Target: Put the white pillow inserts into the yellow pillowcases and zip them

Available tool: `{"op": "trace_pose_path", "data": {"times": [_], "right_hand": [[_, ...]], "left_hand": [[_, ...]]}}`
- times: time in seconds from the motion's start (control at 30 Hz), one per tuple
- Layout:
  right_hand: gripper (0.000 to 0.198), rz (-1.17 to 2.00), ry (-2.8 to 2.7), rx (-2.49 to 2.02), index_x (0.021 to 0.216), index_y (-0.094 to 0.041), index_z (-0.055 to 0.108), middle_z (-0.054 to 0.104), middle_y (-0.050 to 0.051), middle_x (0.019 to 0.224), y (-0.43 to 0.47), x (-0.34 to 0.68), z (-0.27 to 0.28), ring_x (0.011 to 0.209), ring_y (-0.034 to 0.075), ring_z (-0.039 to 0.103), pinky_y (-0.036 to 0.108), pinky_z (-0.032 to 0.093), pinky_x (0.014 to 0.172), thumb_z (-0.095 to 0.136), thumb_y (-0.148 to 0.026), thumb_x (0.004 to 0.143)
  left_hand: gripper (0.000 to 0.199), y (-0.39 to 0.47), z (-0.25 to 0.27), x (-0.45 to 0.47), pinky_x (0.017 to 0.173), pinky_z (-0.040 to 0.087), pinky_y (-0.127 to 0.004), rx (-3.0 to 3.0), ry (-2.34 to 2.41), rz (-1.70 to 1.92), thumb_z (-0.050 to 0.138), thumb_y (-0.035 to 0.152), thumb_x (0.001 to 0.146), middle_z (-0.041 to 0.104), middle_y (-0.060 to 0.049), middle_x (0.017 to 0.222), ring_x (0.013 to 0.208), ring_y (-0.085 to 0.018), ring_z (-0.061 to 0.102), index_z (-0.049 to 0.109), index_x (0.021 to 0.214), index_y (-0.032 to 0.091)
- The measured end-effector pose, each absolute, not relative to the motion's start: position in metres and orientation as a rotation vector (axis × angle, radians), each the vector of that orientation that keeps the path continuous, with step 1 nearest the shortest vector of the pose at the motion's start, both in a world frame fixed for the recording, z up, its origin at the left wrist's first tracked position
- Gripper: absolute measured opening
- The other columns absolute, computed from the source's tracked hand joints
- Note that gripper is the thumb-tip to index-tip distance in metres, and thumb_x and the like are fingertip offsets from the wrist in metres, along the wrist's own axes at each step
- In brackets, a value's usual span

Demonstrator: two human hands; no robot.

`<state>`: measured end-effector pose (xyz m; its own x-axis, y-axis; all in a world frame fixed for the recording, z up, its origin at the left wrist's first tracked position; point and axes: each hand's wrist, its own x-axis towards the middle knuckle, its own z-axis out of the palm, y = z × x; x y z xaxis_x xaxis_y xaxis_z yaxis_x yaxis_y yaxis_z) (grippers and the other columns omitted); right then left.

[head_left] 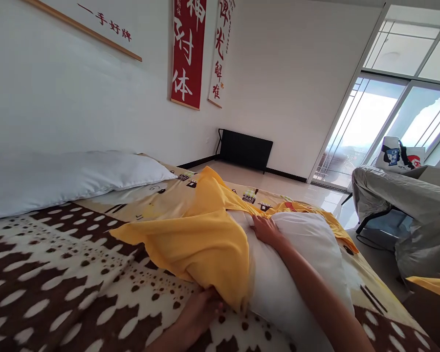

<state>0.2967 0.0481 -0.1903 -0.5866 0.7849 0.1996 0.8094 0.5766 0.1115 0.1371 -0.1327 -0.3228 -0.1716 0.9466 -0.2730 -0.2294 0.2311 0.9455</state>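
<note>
A white pillow [300,254] lies on the bed, its far end partly inside a yellow pillowcase [212,239]. The rest of the case spreads loosely to the left, with one corner trailing over the blanket. My right hand [267,231] reaches across the pillow, fingers closed on the case's edge where it meets the white fabric. Low in the view, my left hand [201,310] has its fingers curled at the near lower edge of the case, and its fingertips are partly hidden by the cloth.
Another white pillow [77,178] rests against the wall on the left. Under everything is a brown-and-cream patterned blanket [77,274]. Past the bed stand a folded black frame [245,150] and, at right, furniture wrapped in plastic [396,190] with a printed bag [399,155] on it.
</note>
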Motion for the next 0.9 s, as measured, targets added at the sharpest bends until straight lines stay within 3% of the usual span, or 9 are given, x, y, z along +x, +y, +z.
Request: {"op": "trace_pose_path", "data": {"times": [0.17, 0.27, 0.33, 0.43, 0.53, 0.67, 0.73, 0.83, 0.9], "right_hand": [[0.028, -0.407, -2.571, -1.455, 0.11, -0.022, 0.055, 0.065, 0.011, 0.103, 0.044, 0.299, -0.161, 0.093, 0.024, 0.061, 0.034, 0.041, 0.077, 0.035, -0.015, 0.09], [0.03, -0.459, -2.486, -1.523, 0.11, -0.022, 0.055, 0.065, 0.013, 0.101, 0.046, 0.3, -0.137, 0.093, 0.025, 0.061, 0.036, 0.04, 0.077, 0.032, -0.015, 0.092], [0.031, -0.481, -2.422, -1.585, 0.108, -0.02, 0.057, 0.065, 0.014, 0.1, 0.05, 0.306, -0.12, 0.094, 0.026, 0.061, 0.036, 0.04, 0.078, 0.031, -0.013, 0.092], [0.033, -0.488, -2.307, -1.715, 0.107, -0.017, 0.058, 0.065, 0.016, 0.098, 0.061, 0.325, -0.1, 0.095, 0.027, 0.062, 0.037, 0.041, 0.077, 0.03, -0.01, 0.09], [0.033, -0.451, -2.204, -1.861, 0.104, -0.014, 0.06, 0.065, 0.018, 0.096, 0.071, 0.347, -0.101, 0.095, 0.029, 0.062, 0.038, 0.042, 0.075, 0.031, -0.011, 0.089], [0.034, -0.351, -2.112, -2.01, 0.105, -0.011, 0.06, 0.066, 0.019, 0.097, 0.073, 0.356, -0.143, 0.095, 0.028, 0.064, 0.037, 0.044, 0.074, 0.029, -0.015, 0.092], [0.036, -0.303, -2.097, -2.034, 0.107, -0.011, 0.06, 0.066, 0.018, 0.097, 0.072, 0.348, -0.169, 0.092, 0.027, 0.065, 0.035, 0.044, 0.073, 0.028, -0.014, 0.092], [0.037, -0.263, -2.095, -1.992, 0.112, -0.014, 0.057, 0.066, 0.016, 0.1, 0.074, 0.328, -0.193, 0.093, 0.024, 0.065, 0.033, 0.044, 0.073, 0.027, -0.011, 0.091], [0.036, -0.235, -2.087, -1.954, 0.114, -0.016, 0.055, 0.066, 0.015, 0.102, 0.077, 0.317, -0.198, 0.095, 0.024, 0.065, 0.033, 0.044, 0.074, 0.027, -0.012, 0.091]], "left_hand": [[0.012, -0.117, -0.321, 0.145, 0.043, 0.027, -0.021, 0.631, 1.205, 1.263, 0.051, 0.025, 0.071, 0.035, 0.005, 0.051, 0.042, -0.008, 0.032, 0.042, 0.065, 0.019], [0.022, -0.122, -0.304, 0.141, 0.043, 0.026, -0.023, 0.753, 1.24, 1.243, 0.059, 0.033, 0.072, 0.033, 0.006, 0.05, 0.043, -0.008, 0.029, 0.047, 0.063, 0.018], [0.032, -0.128, -0.284, 0.133, 0.047, 0.032, -0.024, 0.845, 1.28, 1.252, 0.063, 0.045, 0.074, 0.039, 0.004, 0.053, 0.046, -0.01, 0.035, 0.05, 0.065, 0.017], [0.039, -0.137, -0.245, 0.122, 0.064, 0.046, -0.028, 0.913, 1.223, 1.366, 0.06, 0.056, 0.076, 0.059, -0.003, 0.074, 0.07, -0.018, 0.057, 0.058, 0.08, 0.017], [0.043, -0.141, -0.219, 0.127, 0.075, 0.05, -0.03, 0.948, 1.098, 1.447, 0.055, 0.057, 0.08, 0.063, -0.01, 0.104, 0.093, -0.023, 0.06, 0.059, 0.098, 0.018], [0.04, -0.134, -0.232, 0.156, 0.07, 0.051, -0.03, 1.038, 1.064, 1.305, 0.053, 0.054, 0.082, 0.063, -0.009, 0.101, 0.083, -0.02, 0.06, 0.057, 0.099, 0.018], [0.035, -0.129, -0.25, 0.165, 0.065, 0.049, -0.029, 1.122, 1.149, 1.268, 0.052, 0.053, 0.082, 0.061, -0.007, 0.088, 0.074, -0.018, 0.058, 0.054, 0.087, 0.018], [0.036, -0.128, -0.266, 0.159, 0.051, 0.039, -0.024, 1.306, 1.43, 1.402, 0.046, 0.051, 0.082, 0.041, 0.002, 0.061, 0.053, -0.012, 0.042, 0.034, 0.064, 0.022], [0.037, -0.131, -0.266, 0.151, 0.048, 0.032, -0.023, 1.513, 1.545, 1.413, 0.042, 0.048, 0.084, 0.03, 0.004, 0.058, 0.048, -0.01, 0.033, 0.026, 0.063, 0.022]]}}
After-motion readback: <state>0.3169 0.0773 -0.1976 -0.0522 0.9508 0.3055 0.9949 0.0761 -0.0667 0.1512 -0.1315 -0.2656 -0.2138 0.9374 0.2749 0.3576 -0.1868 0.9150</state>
